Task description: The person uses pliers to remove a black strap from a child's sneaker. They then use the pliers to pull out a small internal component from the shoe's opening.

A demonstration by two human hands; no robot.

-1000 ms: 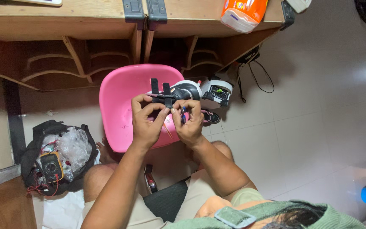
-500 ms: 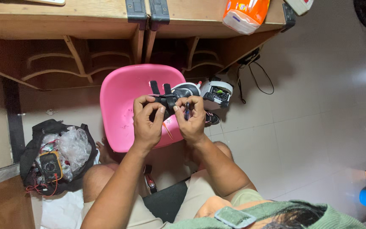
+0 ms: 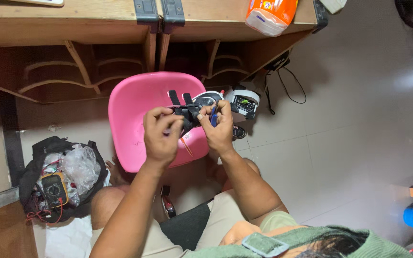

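While the person sits over a pink chair (image 3: 135, 119), both hands are close together above its seat. The left hand (image 3: 161, 136) grips a small black gadget (image 3: 187, 112) with two straps. The right hand (image 3: 218, 126) pinches a blue tool (image 3: 213, 116) against the gadget. An open bag (image 3: 56, 177) with a yellow meter (image 3: 53, 188) sits on the floor nearby.

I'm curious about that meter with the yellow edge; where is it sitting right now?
In the head view, the meter lies low on the left, inside the open black bag beside crumpled clear plastic, left of the pink tub.
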